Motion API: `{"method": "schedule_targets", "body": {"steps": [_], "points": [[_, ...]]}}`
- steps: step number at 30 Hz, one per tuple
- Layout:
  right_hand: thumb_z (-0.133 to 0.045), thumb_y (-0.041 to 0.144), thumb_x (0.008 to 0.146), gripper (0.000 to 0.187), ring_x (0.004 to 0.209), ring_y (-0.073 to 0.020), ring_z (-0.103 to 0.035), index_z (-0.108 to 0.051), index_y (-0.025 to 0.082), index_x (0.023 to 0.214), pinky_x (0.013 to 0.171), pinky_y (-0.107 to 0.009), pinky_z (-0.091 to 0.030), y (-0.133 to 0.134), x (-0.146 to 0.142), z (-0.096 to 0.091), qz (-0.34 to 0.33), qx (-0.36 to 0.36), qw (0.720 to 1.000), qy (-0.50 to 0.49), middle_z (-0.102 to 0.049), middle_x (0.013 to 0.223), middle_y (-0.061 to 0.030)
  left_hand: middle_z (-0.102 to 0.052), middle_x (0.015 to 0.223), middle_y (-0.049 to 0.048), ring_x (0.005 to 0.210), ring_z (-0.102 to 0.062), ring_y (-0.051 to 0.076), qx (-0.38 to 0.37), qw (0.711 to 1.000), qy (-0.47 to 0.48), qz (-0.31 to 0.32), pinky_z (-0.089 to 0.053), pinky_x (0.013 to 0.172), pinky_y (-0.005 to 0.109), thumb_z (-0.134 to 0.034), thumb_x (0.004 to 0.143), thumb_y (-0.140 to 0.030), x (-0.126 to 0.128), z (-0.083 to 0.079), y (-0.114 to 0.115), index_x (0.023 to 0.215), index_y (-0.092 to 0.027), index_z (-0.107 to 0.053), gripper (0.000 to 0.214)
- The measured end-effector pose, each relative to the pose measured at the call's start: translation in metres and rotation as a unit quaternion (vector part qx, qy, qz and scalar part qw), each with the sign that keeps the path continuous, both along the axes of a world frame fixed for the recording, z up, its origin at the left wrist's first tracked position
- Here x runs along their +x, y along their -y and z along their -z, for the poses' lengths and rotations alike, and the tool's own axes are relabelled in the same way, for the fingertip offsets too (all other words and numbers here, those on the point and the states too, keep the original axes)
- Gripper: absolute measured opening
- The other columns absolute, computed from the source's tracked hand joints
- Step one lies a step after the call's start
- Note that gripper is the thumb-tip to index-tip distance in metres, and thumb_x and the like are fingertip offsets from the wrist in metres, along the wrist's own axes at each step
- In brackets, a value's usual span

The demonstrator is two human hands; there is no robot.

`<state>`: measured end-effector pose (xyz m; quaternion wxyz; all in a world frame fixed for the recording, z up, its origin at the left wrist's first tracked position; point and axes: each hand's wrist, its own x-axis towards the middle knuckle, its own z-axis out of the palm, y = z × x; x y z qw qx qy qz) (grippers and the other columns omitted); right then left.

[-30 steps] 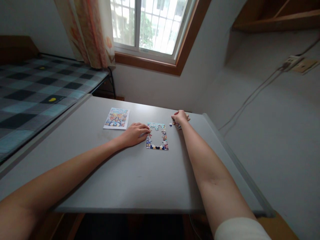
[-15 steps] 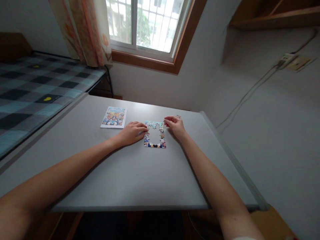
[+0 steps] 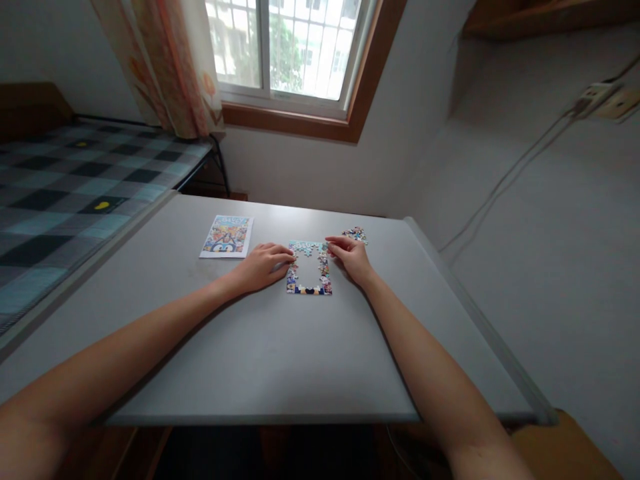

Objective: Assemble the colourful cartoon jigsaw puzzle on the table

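A partly assembled jigsaw puzzle lies flat on the grey table, its colourful border joined around a bare middle. My left hand rests on the table with fingers stretched out, the tips touching the puzzle's left edge. At the upper right corner of the puzzle is my right hand, thumb and fingers pinched together; whatever is between them is too small to make out. Just behind that hand sits a pile of loose puzzle pieces, partly hidden by it.
A printed picture sheet with a penguin lies to the left of the puzzle. Beyond the table's left edge is a bed with a checked cover. Cables run down the right wall from a socket. A window is at the back.
My right hand has shifted slightly at the puzzle's upper right corner, and more of the loose pile shows behind it. My left hand stays in place. The view has tilted a little.
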<state>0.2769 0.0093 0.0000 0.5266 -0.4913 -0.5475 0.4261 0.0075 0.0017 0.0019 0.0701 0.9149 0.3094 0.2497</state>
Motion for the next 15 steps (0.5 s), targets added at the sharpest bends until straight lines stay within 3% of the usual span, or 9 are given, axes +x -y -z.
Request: {"method": "schedule_targets", "body": {"steps": [8,15], "points": [[-0.076,0.046,0.066,0.032,0.064,-0.0149,-0.061,-0.077,0.020,0.084,0.064,-0.030,-0.051,-0.0020,0.0005,0.0036,0.012,0.023,0.999,0.030,-0.071,0.070,-0.0020,-0.071,0.118,0.0058,0.107,-0.064,0.022,0.013,1.000,0.001,0.015,-0.047,0.098,0.042,-0.053,0.097,-0.033,-0.0012,0.0024,-0.0017,0.111,-0.024,-0.072,0.026],[-0.070,0.043,0.072,0.026,0.071,-0.0166,-0.062,-0.077,0.019,0.078,0.070,-0.031,-0.049,-0.0063,-0.0057,0.0099,0.029,0.096,0.988,0.115,-0.074,0.081,-0.0059,-0.073,0.113,0.0043,0.103,-0.066,0.021,0.011,0.998,0.011,0.061,-0.048,0.096,0.041,-0.054,0.095,-0.032,-0.0008,-0.0026,0.0022,0.108,-0.025,-0.074,0.024]]}}
